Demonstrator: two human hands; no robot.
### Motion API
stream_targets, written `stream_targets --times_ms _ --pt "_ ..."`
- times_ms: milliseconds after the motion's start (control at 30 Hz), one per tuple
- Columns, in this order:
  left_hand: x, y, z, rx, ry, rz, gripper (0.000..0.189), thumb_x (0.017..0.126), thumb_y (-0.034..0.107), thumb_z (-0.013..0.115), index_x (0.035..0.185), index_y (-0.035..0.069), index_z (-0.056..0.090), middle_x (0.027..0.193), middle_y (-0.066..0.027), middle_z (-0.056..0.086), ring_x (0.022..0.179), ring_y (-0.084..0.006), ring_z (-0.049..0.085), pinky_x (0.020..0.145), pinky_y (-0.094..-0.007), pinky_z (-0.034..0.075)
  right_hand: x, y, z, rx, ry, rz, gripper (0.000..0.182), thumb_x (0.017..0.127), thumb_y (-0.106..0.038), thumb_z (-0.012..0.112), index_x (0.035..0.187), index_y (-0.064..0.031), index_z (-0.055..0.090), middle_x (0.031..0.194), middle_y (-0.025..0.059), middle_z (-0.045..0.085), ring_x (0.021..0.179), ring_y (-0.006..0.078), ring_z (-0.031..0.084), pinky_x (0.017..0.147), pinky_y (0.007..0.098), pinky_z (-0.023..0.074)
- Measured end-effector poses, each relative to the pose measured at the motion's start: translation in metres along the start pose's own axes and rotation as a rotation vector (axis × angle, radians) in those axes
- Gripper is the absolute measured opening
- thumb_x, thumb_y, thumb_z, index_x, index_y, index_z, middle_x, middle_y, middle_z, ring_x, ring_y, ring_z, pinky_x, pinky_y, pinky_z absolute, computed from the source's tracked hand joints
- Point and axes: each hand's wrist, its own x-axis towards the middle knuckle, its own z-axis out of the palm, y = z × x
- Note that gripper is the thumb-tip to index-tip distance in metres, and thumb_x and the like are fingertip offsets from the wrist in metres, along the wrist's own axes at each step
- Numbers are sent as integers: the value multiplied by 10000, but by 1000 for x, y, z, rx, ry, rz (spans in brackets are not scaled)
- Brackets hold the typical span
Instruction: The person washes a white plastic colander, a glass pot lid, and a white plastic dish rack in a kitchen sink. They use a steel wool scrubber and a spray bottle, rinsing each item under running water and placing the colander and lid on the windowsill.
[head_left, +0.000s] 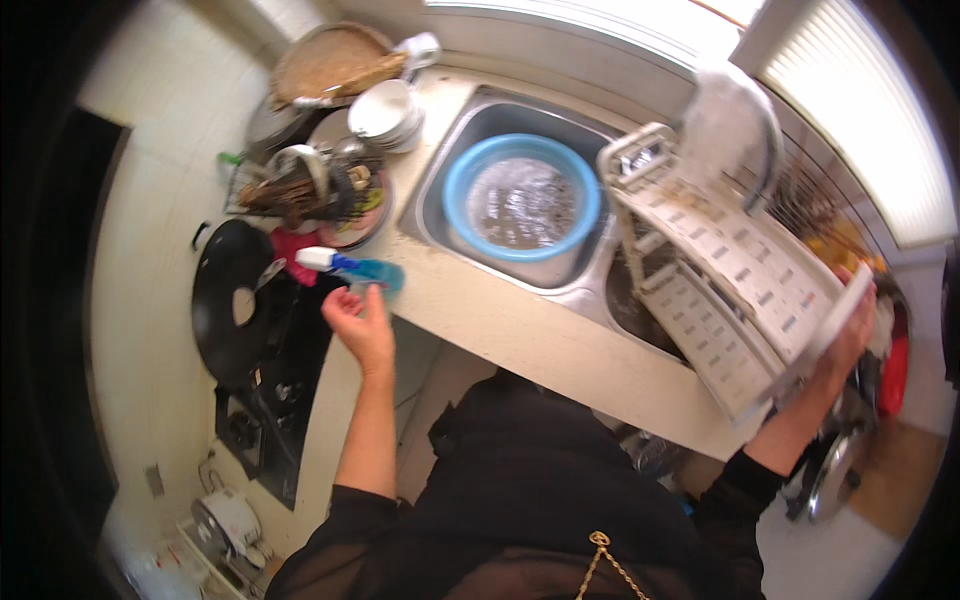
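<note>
My right hand (855, 334) grips the right end of a white two-tier plastic dish rack (739, 259). The slotted rack is tilted over the right sink bowl (626, 296) and the counter's front edge, hiding part of both. My left hand (361, 324) is at the counter's left corner, its fingers loosely curled and its thumb apart, with nothing visible in it. Just beyond it lies a spray bottle (381, 276) with blue liquid and a white-and-blue head. A light-blue plastic basin (459, 217) holding cloudy water sits in the left bowl of the steel sink (491, 112).
Stacked white bowls (384, 112) stand left of the sink, near a wire rack (238, 184) and a woven tray (330, 60). A black wok (217, 300) rests on the stove (281, 420). Beyond the dish rack is a blurred, clear rounded object (724, 112). A pot lid (832, 476) is at lower right.
</note>
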Motion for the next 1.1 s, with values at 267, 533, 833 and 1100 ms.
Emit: stream_targets --times_ms 267,533,833,1100 --pt "-36 14 50 -296 -520 -241 141 926 60 561 1040 -10 515 874 -54 566 755 -128 583 710 -254 504 13 -21 10 -69 -20 95 566 983 -542 364 785 -57 576 762 50 589 702 123 534 695 264 434" --pt "-78 73 126 -410 -1125 -202 103 917 77 566 964 -13 580 832 -53 627 749 -127 624 681 -258 502 33 -76 35 -482 105 99 677 958 -553 371 931 67 640 855 89 618 838 161 541 819 303 424" --pt "-94 93 196 -456 -1117 -4 235 877 114 617 1068 -18 580 874 -89 642 805 -165 621 731 -287 500 25 -116 48 -492 99 140 673 938 -557 421 950 82 633 869 80 610 847 153 532 827 296 426" --pt "-61 114 283 -473 -1118 -366 494 966 350 529 1279 -28 477 1218 -119 550 1132 -179 511 989 -311 378 -12 -104 47 -438 158 73 623 967 -527 421 690 3 599 656 10 513 663 94 461 630 256 398"
